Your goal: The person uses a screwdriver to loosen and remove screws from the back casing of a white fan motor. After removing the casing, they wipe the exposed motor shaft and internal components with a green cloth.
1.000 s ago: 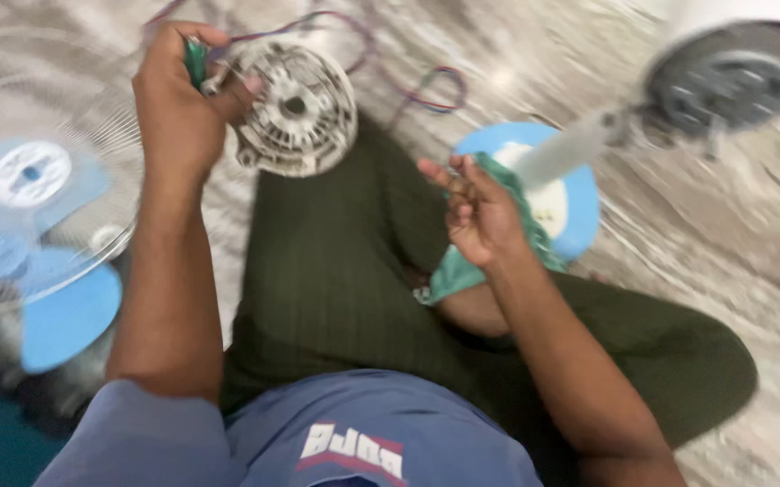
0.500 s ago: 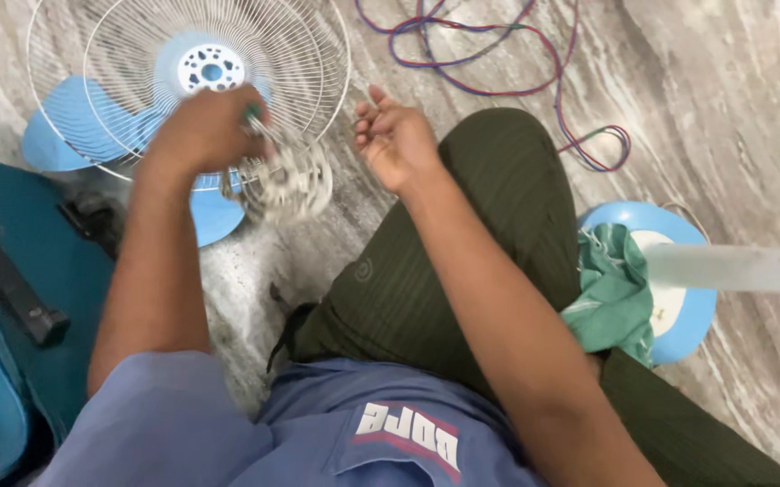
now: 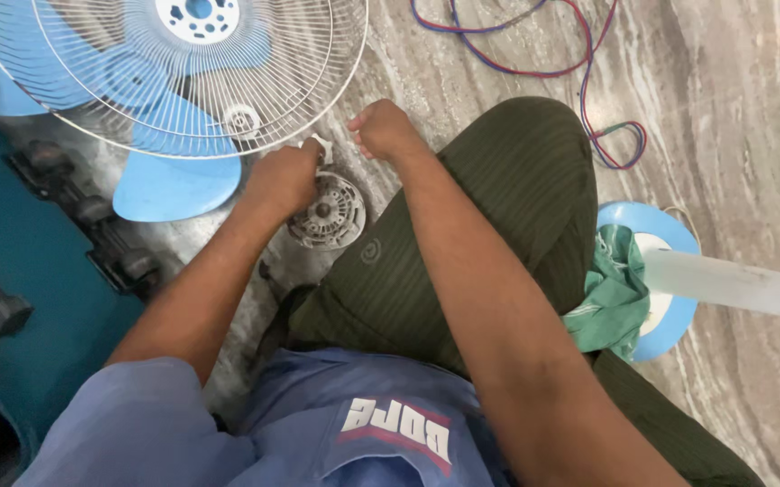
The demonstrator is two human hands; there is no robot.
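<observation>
So the round grey motor housing (image 3: 327, 213), the vented one with slots all round and a hub in the middle, sat on the marble floor (image 3: 733, 108) right against the person's bent knee in dark green trousers (image 3: 498, 207). The left hand (image 3: 284, 178) was clenched over its top edge, gripping it, and a small white bit (image 3: 319, 144) poked out above the knuckles. Couldn't tell what that bit was. The right hand (image 3: 384, 129) was just beside it, curled into a loose fist above the knee, and I honestly couldn't see whether it held anything.

Just beyond both hands lay the white wire fan guard (image 3: 174, 72), with the blue fan blades (image 3: 174, 185) showing under and through it. Off to the left side was a teal case (image 3: 38, 289) with black latches. On the other side of the knee, a green cloth (image 3: 614, 293) was bunched on a round blue fan base (image 3: 669, 271) with a white pole (image 3: 737, 284) running off to the edge. Red and blue wires (image 3: 588, 90) looped on the floor further out.
</observation>
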